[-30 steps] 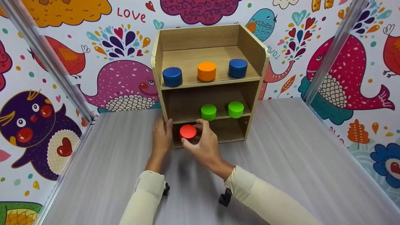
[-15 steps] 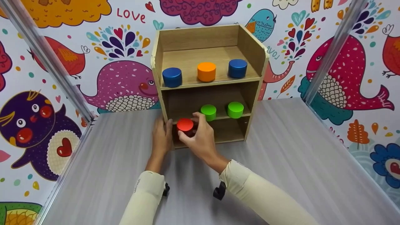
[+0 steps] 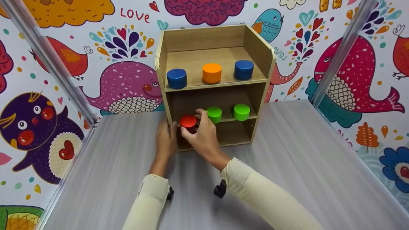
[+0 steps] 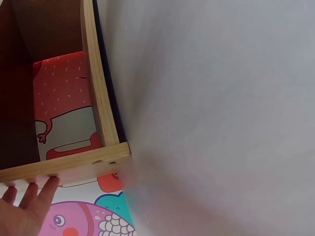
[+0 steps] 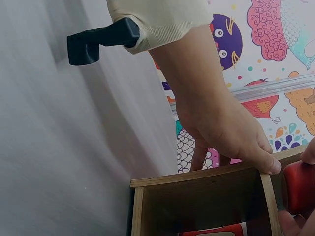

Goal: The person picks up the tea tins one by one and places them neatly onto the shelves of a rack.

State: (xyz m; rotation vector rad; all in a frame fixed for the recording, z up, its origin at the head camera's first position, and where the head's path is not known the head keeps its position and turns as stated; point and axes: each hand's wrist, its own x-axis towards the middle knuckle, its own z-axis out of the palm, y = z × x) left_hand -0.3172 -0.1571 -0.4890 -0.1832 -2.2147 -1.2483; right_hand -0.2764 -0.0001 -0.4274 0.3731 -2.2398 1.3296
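My right hand point(image 3: 204, 135) pinches a red cylindrical block point(image 3: 188, 121) between thumb and fingers. The block is upright, at the front left of the wooden shelf unit's point(image 3: 159, 72) middle board. In the right wrist view the red block point(image 5: 299, 187) shows at the right edge, beside the junction of board and side panel. My left hand point(image 3: 165, 137) rests against the left side panel, its thumb point(image 5: 269, 164) on the front edge. The left wrist view shows the left fingers point(image 4: 48, 189) straight against that panel. Right of the red block stand two green cylindrical blocks point(image 3: 214, 115).
Along the top shelf's front edge stand a blue block point(image 3: 176, 78), an orange block point(image 3: 212, 73) and another blue block point(image 3: 243, 69). The unit stands on a grey tabletop point(image 3: 303, 153), before cartoon-printed walls point(image 3: 127, 41) with metal posts.
My right hand has raised the red block from in front of the bottom compartment to the middle board's level, shifting slightly left. The left hand and the other blocks stay in place.
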